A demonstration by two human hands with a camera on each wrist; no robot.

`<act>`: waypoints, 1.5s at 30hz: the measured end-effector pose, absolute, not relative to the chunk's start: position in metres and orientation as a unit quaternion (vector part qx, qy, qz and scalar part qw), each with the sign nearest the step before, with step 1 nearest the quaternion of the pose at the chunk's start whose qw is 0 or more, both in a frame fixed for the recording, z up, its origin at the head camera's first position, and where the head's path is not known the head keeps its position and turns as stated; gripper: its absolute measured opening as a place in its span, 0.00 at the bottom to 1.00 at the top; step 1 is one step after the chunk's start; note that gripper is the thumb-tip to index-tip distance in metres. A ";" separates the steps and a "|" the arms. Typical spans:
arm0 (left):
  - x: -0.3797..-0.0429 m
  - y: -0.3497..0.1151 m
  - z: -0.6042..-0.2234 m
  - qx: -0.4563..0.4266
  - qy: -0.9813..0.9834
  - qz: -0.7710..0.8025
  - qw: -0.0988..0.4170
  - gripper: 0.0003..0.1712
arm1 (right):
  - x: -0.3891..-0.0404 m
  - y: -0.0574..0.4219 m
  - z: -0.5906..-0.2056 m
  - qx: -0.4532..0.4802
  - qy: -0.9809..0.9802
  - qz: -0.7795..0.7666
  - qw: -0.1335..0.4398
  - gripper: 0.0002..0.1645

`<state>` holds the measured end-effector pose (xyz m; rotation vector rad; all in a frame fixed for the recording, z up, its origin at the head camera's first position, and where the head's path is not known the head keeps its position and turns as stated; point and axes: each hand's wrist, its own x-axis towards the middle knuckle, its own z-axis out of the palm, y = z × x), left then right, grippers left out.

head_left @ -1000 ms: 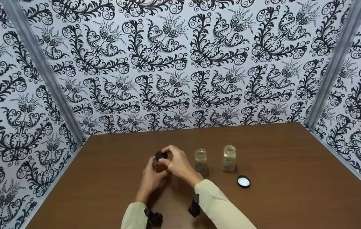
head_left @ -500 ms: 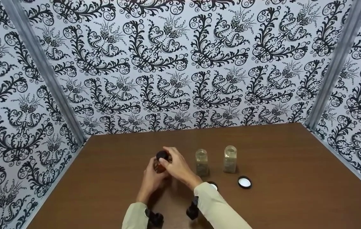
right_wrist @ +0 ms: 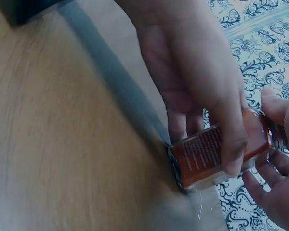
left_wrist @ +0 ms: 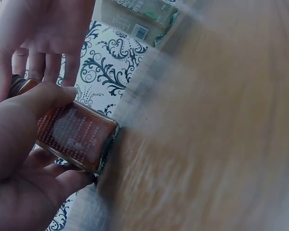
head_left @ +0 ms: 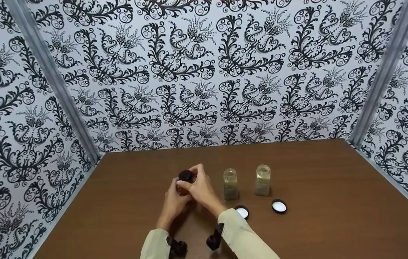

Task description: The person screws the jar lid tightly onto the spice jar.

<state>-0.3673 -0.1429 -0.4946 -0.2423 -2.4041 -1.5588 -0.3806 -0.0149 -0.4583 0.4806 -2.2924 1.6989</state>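
Note:
My left hand (head_left: 176, 203) grips a small square glass jar (left_wrist: 74, 132) of red-orange powder, with fine print on its side. The jar stands at the tabletop, its base right by the wood in both wrist views. My right hand (head_left: 202, 189) holds the black screw lid (head_left: 185, 175) at the jar's top, thumb on the near side and fingers round the far side. In the right wrist view the left thumb lies across the jar's glass, and the right fingers surround its neck. Most of the jar is hidden behind the hands in the head view.
Two uncapped glass jars, a nearer one (head_left: 230, 187) and one farther right (head_left: 262, 181), stand right of my hands with dull greenish contents. Two black lids with white liners lie face up, one (head_left: 242, 212) beside my right sleeve, another (head_left: 279, 206) farther right. Patterned walls (head_left: 204, 90) enclose the brown table (head_left: 315, 180).
My right fingers and thumb have shifted round the black lid, and the right forearm has moved slightly left. The lid beside my sleeve, mostly hidden before, now shows. The left hand keeps its hold.

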 end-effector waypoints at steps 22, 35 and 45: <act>-0.366 -0.143 -0.496 -0.085 -0.823 -0.546 0.132 0.38 | -0.378 -0.006 -0.464 0.219 -0.754 0.610 0.107 0.24; -0.367 -0.143 -0.494 -0.090 -0.826 -0.540 0.132 0.38 | -0.381 -0.008 -0.469 0.206 -0.720 0.651 0.120 0.23; -0.366 -0.142 -0.494 -0.088 -0.824 -0.547 0.122 0.38 | -0.381 -0.008 -0.468 0.185 -0.730 0.647 0.118 0.24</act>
